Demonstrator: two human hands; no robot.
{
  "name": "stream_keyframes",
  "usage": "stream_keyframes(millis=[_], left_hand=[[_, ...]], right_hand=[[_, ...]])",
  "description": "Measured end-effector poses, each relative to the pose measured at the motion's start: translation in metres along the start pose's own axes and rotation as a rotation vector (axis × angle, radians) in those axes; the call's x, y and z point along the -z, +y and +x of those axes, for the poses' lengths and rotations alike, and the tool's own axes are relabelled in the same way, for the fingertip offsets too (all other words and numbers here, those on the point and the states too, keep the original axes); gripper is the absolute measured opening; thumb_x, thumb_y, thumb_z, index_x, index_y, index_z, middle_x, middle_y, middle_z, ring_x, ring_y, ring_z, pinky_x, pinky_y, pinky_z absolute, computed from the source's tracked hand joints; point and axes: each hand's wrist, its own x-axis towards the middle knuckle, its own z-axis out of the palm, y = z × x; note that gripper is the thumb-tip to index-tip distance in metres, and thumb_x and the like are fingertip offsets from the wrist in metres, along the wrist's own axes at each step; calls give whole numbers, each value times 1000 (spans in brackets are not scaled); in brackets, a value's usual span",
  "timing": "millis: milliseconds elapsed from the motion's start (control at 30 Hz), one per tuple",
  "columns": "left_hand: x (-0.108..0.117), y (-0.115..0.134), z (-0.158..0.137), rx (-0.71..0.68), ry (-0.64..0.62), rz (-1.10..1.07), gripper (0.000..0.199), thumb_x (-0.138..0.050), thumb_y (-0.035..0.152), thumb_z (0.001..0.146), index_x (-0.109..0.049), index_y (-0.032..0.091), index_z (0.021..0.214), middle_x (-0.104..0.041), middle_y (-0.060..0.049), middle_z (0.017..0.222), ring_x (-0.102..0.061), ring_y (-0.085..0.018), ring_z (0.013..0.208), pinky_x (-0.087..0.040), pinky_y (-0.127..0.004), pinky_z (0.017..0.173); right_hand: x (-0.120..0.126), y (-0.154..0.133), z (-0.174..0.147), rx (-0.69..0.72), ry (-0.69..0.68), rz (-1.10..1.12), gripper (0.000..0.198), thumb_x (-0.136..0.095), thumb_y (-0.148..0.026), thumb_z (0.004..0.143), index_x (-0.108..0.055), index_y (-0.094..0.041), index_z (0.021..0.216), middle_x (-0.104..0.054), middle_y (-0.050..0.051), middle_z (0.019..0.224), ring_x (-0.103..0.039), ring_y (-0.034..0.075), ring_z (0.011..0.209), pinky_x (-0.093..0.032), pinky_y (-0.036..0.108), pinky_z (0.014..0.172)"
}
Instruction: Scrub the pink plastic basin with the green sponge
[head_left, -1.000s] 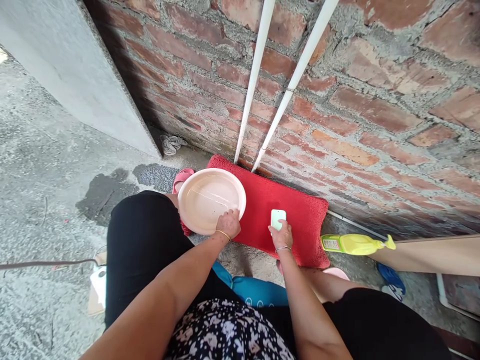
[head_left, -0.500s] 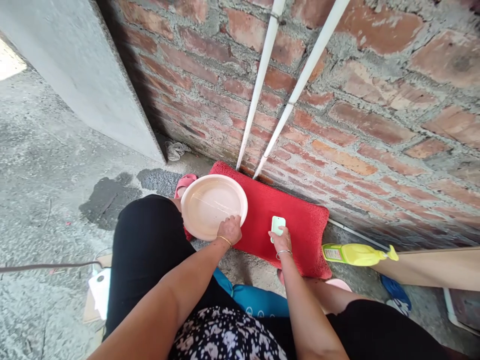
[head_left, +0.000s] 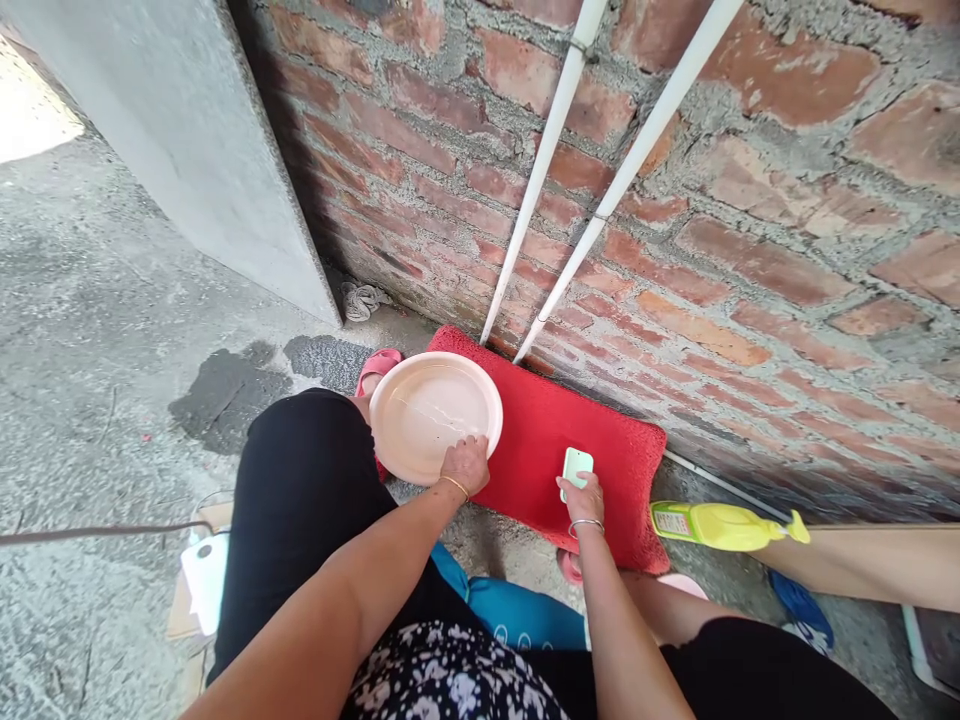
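Note:
My left hand is closed on the near right rim of a pale pink basin, which seems to hold some clear water. The basin rests over the left end of a red mat. Over the right half of the mat, my right hand grips a pale green scrub brush, a rounded rectangle with a small hole at its far end. Its underside is hidden, so I cannot see any bristles. A yellow detergent bottle lies just past the mat's right edge.
A brick wall with two white pipes rises behind the mat. A grey slab stands at the left. Wet patches darken the concrete floor. Pink slippers and a blue bag-like thing are close to my legs.
The view has shifted slightly, so everything sits a little further right and lower. My right hand and the brush have slid slightly rightward over the mat. My left hand stays on the basin rim.

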Motion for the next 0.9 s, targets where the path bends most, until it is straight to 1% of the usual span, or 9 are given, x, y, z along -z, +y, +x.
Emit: stream_keyframes(millis=[67,233,300,367,433,600,667,733,900], left_hand=[[0,0,0,-3,6,9,29,-40,23,81,-44,19,110,-52,-13,103,-52,-24,96,-42,-38,78],[0,0,1,0,15,1,30,-41,28,82,-44,18,110,-52,-13,102,-52,-25,95,-42,-39,78],[-1,0,1,-6,24,-5,31,-41,31,82,-44,18,111,-52,-13,102,-52,-25,95,-42,-39,78],[-2,0,1,-6,30,-6,30,-41,28,82,-44,18,110,-52,-13,102,-52,-25,95,-42,-39,79],[-2,0,1,-1,32,-6,28,-40,23,82,-45,18,109,-52,-13,102,-52,-24,96,-41,-39,79],[-1,1,2,0,16,-8,29,-40,19,81,-45,18,109,-52,-12,102,-52,-24,96,-41,-39,80],[0,1,1,1,8,-5,30,-40,20,81,-44,18,110,-52,-13,102,-52,-24,97,-41,-39,80],[0,1,1,6,3,2,30,-39,20,81,-44,18,111,-52,-13,103,-52,-24,98,-41,-39,81],[1,0,1,12,-9,11,31,-40,23,82,-42,19,113,-51,-13,106,-51,-24,100,-40,-38,82]], right_hand=[[-7,-19,-10,100,1,-49,47,-65,-47,61,-55,-22,99,-56,4,91,-55,20,81,-41,29,71],[-37,-74,-37,377,-189,-178,41,-66,-40,65,-56,-26,102,-52,3,93,-54,19,82,-39,28,71],[-44,-83,-40,440,-224,-203,38,-66,-37,65,-57,-26,101,-51,3,92,-53,19,82,-39,28,72],[-43,-77,-36,474,-214,-188,37,-66,-37,66,-58,-26,100,-51,3,92,-53,19,83,-39,29,73],[-35,-59,-27,433,-145,-127,38,-65,-40,66,-58,-25,100,-51,3,93,-53,19,85,-39,29,74],[-3,3,-2,67,108,55,46,-64,-51,63,-58,-20,96,-56,6,91,-55,21,80,-41,30,71],[2,14,1,0,145,59,46,-64,-53,61,-58,-19,93,-57,6,88,-55,21,78,-41,30,68],[-1,10,-2,33,126,42,46,-63,-53,61,-59,-20,93,-57,6,89,-55,21,78,-41,30,69],[-29,-33,-19,295,-84,-12,38,-62,-47,64,-59,-25,94,-51,2,93,-54,17,80,-40,27,71]])
